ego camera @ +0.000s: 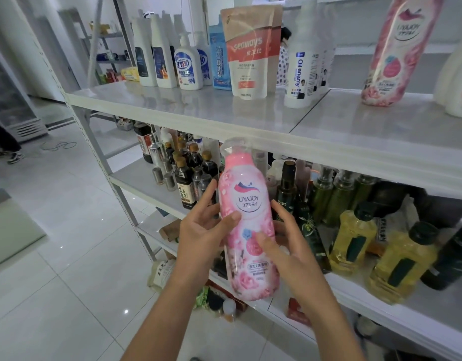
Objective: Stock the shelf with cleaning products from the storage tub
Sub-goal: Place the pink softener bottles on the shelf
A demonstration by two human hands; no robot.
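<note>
I hold a pink UYAJOY bottle [247,220] upright in both hands, in front of the white shelf [250,118] and just below its top board's front edge. My left hand [202,230] grips its left side with the thumb across the label. My right hand [282,246] grips the lower right side, thumb on the front. A matching pink UYAJOY bottle [396,53] stands on the top board at the right. The storage tub is out of view.
The top board carries white spray bottles [157,58], a seaways refill pouch [250,50] and an Oil enemy bottle [300,69]. The board below is packed with sauce bottles [185,178] and oil bottles [352,241]. A person's leg [5,142] shows at far left.
</note>
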